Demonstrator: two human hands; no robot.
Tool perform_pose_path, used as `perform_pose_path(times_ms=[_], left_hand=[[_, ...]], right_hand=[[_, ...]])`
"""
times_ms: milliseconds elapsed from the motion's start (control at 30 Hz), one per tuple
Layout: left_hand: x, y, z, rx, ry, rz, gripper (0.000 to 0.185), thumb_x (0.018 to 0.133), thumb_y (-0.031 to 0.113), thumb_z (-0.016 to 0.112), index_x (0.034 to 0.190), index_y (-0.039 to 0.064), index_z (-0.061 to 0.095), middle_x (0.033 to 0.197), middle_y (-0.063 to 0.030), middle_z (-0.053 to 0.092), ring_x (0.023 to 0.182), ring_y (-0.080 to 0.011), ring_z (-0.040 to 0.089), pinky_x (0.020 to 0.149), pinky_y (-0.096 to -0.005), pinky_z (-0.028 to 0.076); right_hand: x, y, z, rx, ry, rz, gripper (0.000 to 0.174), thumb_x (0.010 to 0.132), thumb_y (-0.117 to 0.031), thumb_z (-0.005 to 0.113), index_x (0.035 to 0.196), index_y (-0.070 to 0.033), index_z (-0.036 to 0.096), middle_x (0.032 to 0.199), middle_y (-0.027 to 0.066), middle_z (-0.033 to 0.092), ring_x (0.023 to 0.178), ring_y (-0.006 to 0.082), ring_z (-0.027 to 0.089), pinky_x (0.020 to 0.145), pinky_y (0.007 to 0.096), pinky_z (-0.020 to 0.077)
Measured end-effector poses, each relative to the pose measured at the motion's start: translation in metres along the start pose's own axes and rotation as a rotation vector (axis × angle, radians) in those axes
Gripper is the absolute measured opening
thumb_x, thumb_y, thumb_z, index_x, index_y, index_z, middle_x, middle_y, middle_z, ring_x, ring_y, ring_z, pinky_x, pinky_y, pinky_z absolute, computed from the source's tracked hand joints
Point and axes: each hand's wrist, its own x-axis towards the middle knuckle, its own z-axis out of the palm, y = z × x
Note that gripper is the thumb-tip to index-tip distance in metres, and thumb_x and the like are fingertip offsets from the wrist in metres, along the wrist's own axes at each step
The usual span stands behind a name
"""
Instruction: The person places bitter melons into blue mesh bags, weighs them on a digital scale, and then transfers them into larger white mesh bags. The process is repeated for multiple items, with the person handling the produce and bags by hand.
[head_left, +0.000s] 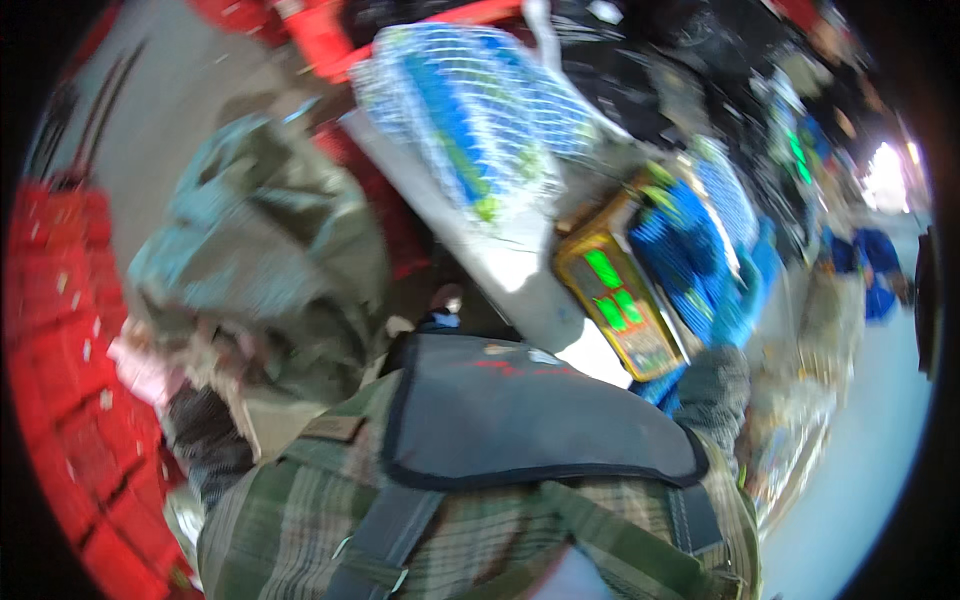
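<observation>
On the left, my left hand, in what looks like a pink glove, is against a bunched grey-green cloth. The cloth hangs over the floor, and its folds hide most of the fingers. My right hand wears a light blue glove and grips the outer side of a blue knitted bundle with lime-green parts. Just left of that bundle is a yellow-framed digital scale with lit green digits. A blue, white and green mesh-patterned bundle lies on a pale worktop. Motion blur softens everything.
Red crates line the left side beside a grey floor. Shiny black plastic covers the far side. Clear plastic bags sit to the right. A person in blue is at the far right.
</observation>
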Motion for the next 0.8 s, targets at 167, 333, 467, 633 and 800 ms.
perform_pose_path(times_ms=[167, 333, 467, 633, 800], left_hand=[[-0.053, -0.046, -0.011, -0.366, 0.217, -0.182, 0.033, 0.108, 0.033, 0.057, 0.104, 0.004, 0.072, 0.088, -0.005, 0.073, 0.077, -0.0166, 0.065, 0.07, -0.0319, 0.054], [-0.082, -0.055, -0.007, -0.398, -0.058, -0.675, 0.057, 0.113, 0.049, 0.05, 0.109, -0.001, 0.077, 0.089, -0.0046, 0.073, 0.08, -0.0125, 0.063, 0.073, -0.0303, 0.051], [-0.094, -0.015, 0.034, -0.17, -0.361, -0.548, 0.073, 0.104, 0.066, 0.054, 0.118, -0.003, 0.073, 0.109, -0.0174, 0.077, 0.098, -0.0302, 0.073, 0.089, -0.0354, 0.057], [-0.082, -0.02, 0.087, 0.694, -0.962, 0.09, 0.053, 0.1, 0.051, 0.061, 0.127, 0.007, 0.073, 0.125, -0.0175, 0.075, 0.113, -0.0359, 0.073, 0.097, -0.0424, 0.059], [-0.049, -0.006, 0.078, 0.727, -0.974, 0.212, 0.033, 0.1, 0.04, 0.067, 0.114, 0.014, 0.08, 0.115, -0.0139, 0.078, 0.106, -0.032, 0.076, 0.088, -0.044, 0.06]], right_hand=[[0.007, 0.0, 0.033, 0.313, -0.123, 0.079, 0.036, 0.105, -0.011, 0.067, 0.14, -0.005, 0.066, 0.135, 0.0111, 0.066, 0.126, 0.0239, 0.06, 0.11, 0.0374, 0.0497], [0.016, -0.017, 0.041, 0.084, -0.093, -0.05, 0.032, 0.104, -0.01, 0.07, 0.136, -0.003, 0.068, 0.134, 0.0105, 0.068, 0.118, 0.0213, 0.062, 0.104, 0.0343, 0.0504], [0.022, -0.03, 0.031, 0.062, -0.094, -0.221, 0.031, 0.104, -0.004, 0.068, 0.135, -0.006, 0.068, 0.142, 0.0124, 0.066, 0.121, 0.0224, 0.061, 0.105, 0.0364, 0.0496], [0.007, -0.015, 0.015, 0.165, -0.178, -0.223, 0.035, 0.102, 0.003, 0.066, 0.135, -0.007, 0.068, 0.138, 0.01, 0.067, 0.125, 0.0201, 0.06, 0.108, 0.0356, 0.0471], [-0.018, -0.001, -0.007, 0.19, -0.138, 0.03, 0.032, 0.1, 0.001, 0.07, 0.131, -0.006, 0.07, 0.127, 0.0062, 0.072, 0.116, 0.016, 0.065, 0.105, 0.0311, 0.049]])
